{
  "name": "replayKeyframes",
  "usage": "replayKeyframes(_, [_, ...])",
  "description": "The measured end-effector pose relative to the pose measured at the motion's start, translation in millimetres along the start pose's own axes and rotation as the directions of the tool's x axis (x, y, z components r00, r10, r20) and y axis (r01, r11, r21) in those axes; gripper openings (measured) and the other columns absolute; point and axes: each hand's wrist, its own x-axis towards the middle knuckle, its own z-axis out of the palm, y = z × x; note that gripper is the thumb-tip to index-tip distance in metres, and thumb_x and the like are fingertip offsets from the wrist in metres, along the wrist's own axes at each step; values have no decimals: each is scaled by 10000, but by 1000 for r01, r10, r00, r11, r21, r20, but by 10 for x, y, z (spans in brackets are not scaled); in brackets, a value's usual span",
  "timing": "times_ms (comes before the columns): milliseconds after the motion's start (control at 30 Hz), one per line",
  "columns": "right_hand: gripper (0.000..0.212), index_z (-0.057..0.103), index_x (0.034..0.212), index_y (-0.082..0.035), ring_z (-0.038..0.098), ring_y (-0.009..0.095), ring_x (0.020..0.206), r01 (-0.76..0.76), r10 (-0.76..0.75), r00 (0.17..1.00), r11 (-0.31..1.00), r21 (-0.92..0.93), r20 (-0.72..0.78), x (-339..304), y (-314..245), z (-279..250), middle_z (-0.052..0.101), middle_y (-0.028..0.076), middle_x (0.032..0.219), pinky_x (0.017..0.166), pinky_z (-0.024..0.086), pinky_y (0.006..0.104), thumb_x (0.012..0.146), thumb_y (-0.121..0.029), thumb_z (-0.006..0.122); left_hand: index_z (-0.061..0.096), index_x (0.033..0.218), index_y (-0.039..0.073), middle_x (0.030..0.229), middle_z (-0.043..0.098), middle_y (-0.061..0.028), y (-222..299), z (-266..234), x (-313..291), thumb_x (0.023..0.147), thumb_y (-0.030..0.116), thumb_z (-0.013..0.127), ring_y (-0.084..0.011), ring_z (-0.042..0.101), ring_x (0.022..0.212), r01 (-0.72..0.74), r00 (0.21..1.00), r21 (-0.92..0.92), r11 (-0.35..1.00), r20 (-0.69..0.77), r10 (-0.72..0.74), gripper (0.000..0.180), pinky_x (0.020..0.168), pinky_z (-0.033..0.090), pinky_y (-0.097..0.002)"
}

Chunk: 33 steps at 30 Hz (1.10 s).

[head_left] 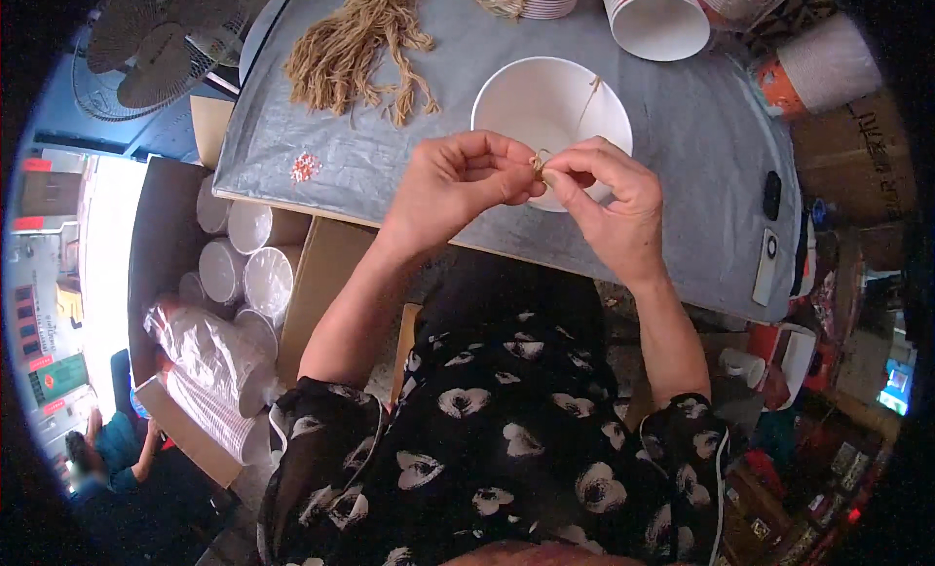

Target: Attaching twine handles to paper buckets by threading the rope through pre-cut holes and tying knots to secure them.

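Both hands meet over the near side of a white paper bucket (521, 91), which stands on the grey-covered table with its open mouth up. My left hand (456, 181) pinches a brown twine cord (539, 161) between thumb and fingertips. Opposite it, my right hand (620, 198) is closed on the same cord, which makes a small loop between them. A stretch of cord also runs from the bucket's far right rim down inside. Beyond my left hand lies a loose bundle of brown cords (355, 55). My fingers hide part of the bucket's near rim.
A heap of red and white bits (305, 168) lies on the table's left. White buckets (659, 25) and nested stacks stand along the back. At left is a carton of wrapped tubs (222, 269), with a fan (161, 45) behind. A person (117, 449) sits at lower left.
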Motion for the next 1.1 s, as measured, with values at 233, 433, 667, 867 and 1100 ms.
replayKeyframes(233, [99, 690, 933, -22, 648, 113, 767, -33, 33, 999, 999, 8, -7, -12, -21, -9, 687, 44, 865, 691, 517, 252, 843, -11, 732, 664, 1060, -39, 929, 717, -106, -19, 28, 2, 918, 42, 690, -195, 721, 859, 6, 999, 37, 999, -41, -5, 165, 771, 595, -296])
replayKeyframes(433, [84, 676, 927, -10, 647, 107, 778, -43, 43, 999, 999, 19, 17, -10, -40, 21, 676, 37, 852, 690, 517, 254, 855, -9, 719, 660, 1049, -45, 921, 717, -106, -61, 71, -7, 933, 56, 680, -181, 723, 832, -12, 996, 62, 998, -87, 18, 155, 737, 599, -280])
replayKeyframes(667, [76, 683, 930, 1, 617, 65, 749, -180, 177, 984, 974, 137, 34, -25, -46, 4, 683, 13, 825, 685, 506, 233, 899, -68, 694, 665, 1024, -76, 918, 721, -98, -32, 170, -39, 926, 31, 674, -162, 720, 863, -53, 992, 97, 994, -105, 63, 145, 774, 599, -265])
replayKeyframes(867, [97, 695, 923, 3, 606, 43, 728, -331, 324, 943, 911, 245, 73, -22, -90, -23, 696, -5, 809, 680, 503, 225, 905, -92, 697, 686, 1026, -68, 930, 726, -89, -52, 116, -45, 930, 35, 675, -149, 714, 868, -96, 994, 138, 986, -30, 102, 141, 777, 597, -261])
replayKeyframes(1100, [146, 680, 969, -3, 553, 34, 666, -390, 367, 920, 880, 270, 135, -34, -7, -77, 656, -12, 770, 617, 463, 210, 943, -146, 666, 692, 1007, -61, 900, 725, -74, -31, 139, -39, 946, 56, 664, -133, 709, 859, -90, 995, 178, 980, -15, 94, 135, 754, 593, -253])
